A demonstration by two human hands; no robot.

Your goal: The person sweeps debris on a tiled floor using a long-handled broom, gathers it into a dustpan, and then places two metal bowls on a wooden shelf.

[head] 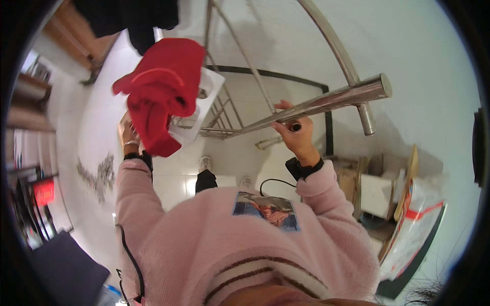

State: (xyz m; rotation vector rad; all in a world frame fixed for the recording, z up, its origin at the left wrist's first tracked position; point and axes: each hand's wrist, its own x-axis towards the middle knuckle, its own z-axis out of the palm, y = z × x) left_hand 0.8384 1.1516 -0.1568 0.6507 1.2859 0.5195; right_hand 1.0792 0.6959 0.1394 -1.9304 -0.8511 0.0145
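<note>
A stainless-steel rack (325, 103) of round tubes and thin rods stands in front of me, its thick tube slanting up to the right. My right hand (300, 134) is shut on this rack at a short tube with a dark open end, some fingers reaching behind the thick tube. To the left, a bundled red cloth (168, 80) hangs over or lies on the rack's far side. Below it shows part of a white panel (210, 86). My left hand (128, 130) is at the cloth's left edge, its fingers partly hidden, so its grip is unclear.
Black cloth (130, 15) hangs at the upper left. Cardboard and boards (377, 191) lean by the right wall, near a plastic-wrapped package (415, 229). A grey smudge of debris (101, 172) marks the pale floor. A dark panel (71, 264) stands at the lower left.
</note>
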